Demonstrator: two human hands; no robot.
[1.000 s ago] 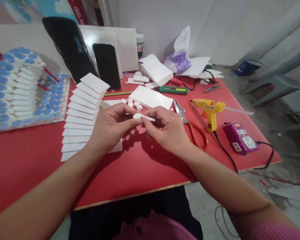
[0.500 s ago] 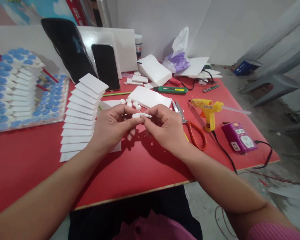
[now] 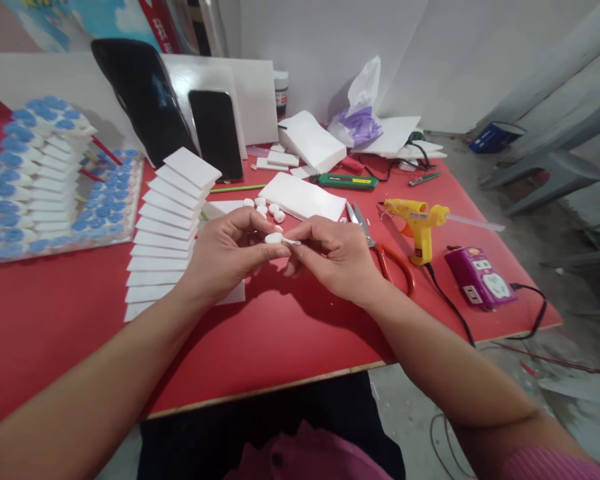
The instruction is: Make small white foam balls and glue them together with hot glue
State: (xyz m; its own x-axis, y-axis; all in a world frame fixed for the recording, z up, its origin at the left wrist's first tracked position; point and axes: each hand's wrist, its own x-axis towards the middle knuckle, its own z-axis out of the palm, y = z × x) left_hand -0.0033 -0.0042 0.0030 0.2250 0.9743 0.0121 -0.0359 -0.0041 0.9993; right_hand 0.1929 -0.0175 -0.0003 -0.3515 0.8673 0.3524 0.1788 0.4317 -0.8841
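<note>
My left hand [image 3: 230, 250] pinches a small white roll [image 3: 274, 238] between thumb and fingers. A thin white strip runs from the roll to my right hand [image 3: 330, 257], whose thumb and forefinger are closed on its end. Just beyond my fingers lie several similar small white rolls [image 3: 261, 209] on the red table. Beside my left hand rises a fanned, stair-like stack of white boards [image 3: 163, 233]. What the roll is made of is hard to make out.
Scissors [image 3: 387, 257], a yellow glue gun [image 3: 413, 223] and a purple power socket box [image 3: 480, 277] lie on the right. A green cutter [image 3: 345, 181] and white blocks [image 3: 303, 197] are behind. At the left stands a blue-and-white model [image 3: 10, 180]; two phone-like black screens [image 3: 216, 133] lean behind.
The white strip between my hands now stretches out longer and thinner on the right. My right hand has shifted slightly right and down; the view has moved a little.
</note>
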